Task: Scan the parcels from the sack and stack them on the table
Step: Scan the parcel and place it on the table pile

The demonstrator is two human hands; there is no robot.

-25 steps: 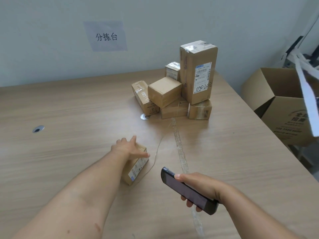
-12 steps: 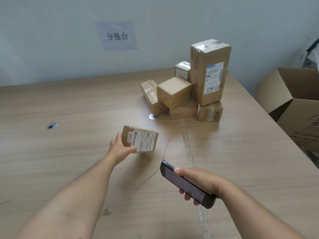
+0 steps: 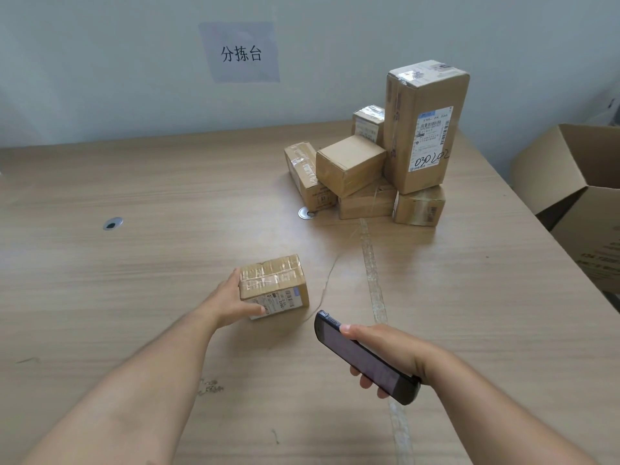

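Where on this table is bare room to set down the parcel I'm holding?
Bare wood spans the table left of the parcel stack, around the grommet hole. Another patch lies right of the tape strip. The far right corner is crowded.

Left hand (image 3: 231, 302) grips small parcel (image 3: 273, 285); right hand (image 3: 385, 350) holds scanner (image 3: 365, 359).

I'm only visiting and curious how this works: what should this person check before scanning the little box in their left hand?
1. Left hand grips the small brown cardboard parcel: ok.
2. Parcel's white printed label faces the person: ok.
3. Right hand holds the black handheld scanner: ok.
4. Scanner aimed at label: cannot tell.
5. Scanner screen awake: cannot tell, looks dark.
6. Wooden table has room beside the stacked cardboard parcels: ok.
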